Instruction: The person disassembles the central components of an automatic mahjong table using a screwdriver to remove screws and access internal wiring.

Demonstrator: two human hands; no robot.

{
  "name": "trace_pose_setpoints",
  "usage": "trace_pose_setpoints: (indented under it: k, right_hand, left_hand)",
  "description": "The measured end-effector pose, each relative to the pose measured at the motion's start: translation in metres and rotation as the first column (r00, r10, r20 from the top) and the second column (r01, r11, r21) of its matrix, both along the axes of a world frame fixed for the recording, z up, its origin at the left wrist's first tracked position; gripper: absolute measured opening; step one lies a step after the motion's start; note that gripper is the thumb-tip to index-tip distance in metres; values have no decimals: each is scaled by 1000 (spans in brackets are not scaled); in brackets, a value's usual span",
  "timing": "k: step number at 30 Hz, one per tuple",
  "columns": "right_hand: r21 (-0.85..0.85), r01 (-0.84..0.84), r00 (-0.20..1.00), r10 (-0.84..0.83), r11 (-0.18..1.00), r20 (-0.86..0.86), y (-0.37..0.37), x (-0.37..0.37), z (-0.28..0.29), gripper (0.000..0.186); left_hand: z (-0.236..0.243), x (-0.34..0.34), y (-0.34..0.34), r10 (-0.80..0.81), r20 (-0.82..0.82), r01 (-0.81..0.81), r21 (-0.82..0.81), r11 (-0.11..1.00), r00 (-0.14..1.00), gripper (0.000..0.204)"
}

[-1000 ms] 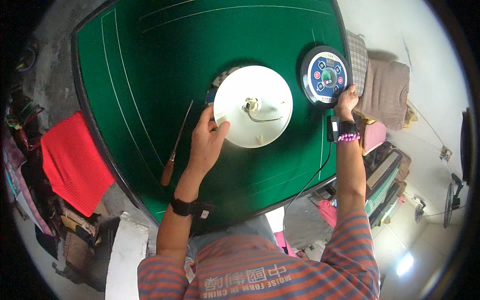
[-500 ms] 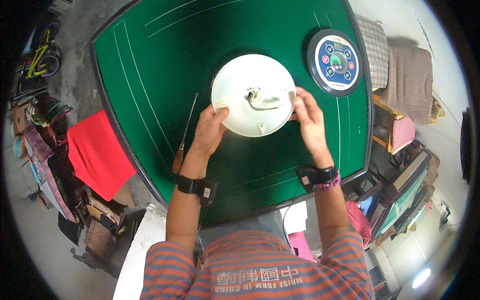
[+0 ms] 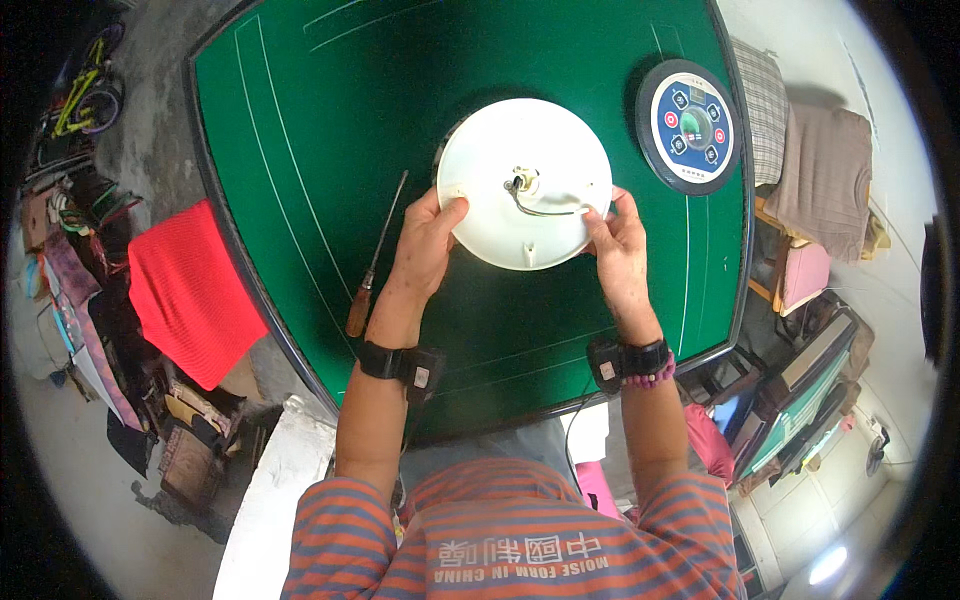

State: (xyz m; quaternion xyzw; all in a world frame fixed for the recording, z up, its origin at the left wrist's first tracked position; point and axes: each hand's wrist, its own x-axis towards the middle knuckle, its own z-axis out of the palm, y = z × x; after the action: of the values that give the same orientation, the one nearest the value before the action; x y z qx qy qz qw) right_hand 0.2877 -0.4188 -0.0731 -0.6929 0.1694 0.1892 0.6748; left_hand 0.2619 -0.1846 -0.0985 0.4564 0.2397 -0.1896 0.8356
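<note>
A round white lamp base [image 3: 490, 150], shaped like a shallow dish, is held over a green felt table. At its centre sits a small metal fitting [image 3: 524, 181], from which dark wires [image 3: 545, 211] run toward the right rim. My left hand [image 3: 428, 235] grips the left edge, thumb on top and fingers beneath. On the right edge, my right hand [image 3: 617, 238] is closed with its thumb at the rim near the wire ends. A long screwdriver [image 3: 362, 300] with a wooden handle lies beside my left forearm. The underside of the lamp base is hidden.
The green table [image 3: 330, 130] has a dark raised rim. A round control panel [image 3: 689, 127] with buttons lies at its right side. A red cloth [image 3: 195, 295] hangs off the left side. Cloth-draped chairs [image 3: 822, 175] stand to the right, and a bicycle [image 3: 88, 95] is far left.
The lamp base appears slightly farther right in view. My right thumb has shifted onto its face near the wire ends. Both hands keep hold of it.
</note>
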Motion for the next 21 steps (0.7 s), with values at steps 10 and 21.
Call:
trace_pose_setpoints:
  k: [10, 21]
  right_hand:
    - [111, 66, 995, -57, 992, -84, 25, -24, 11, 40]
    - [42, 76, 997, -75, 996, -31, 13, -14, 1, 31]
  left_hand:
    - [10, 28, 7, -68, 53, 54, 224, 973, 996, 39]
    - [6, 14, -1, -38, 69, 20, 253, 967, 997, 41]
